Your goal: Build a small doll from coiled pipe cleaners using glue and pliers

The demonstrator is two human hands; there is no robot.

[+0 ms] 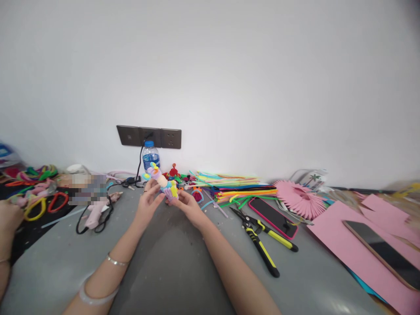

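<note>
Both my hands hold a small pipe-cleaner figure [163, 182] in pink, yellow, blue and purple, above the grey table [170, 258]. My left hand [149, 197] pinches its upper part with fingers curled. My right hand [185, 203] grips the purple lower part from below. The figure leans to the left, its top towards a water bottle [150, 156].
A stack of coloured pipe cleaners [236, 186], black-and-yellow pliers [262, 238], a pink-cased phone [273, 216], a pink paper fan [298, 197], pink paper sheets [370, 245] with another phone [383, 251] lie right. A glue gun [95, 211] and cable lie left. Another person's hand [8, 218] is at the far left.
</note>
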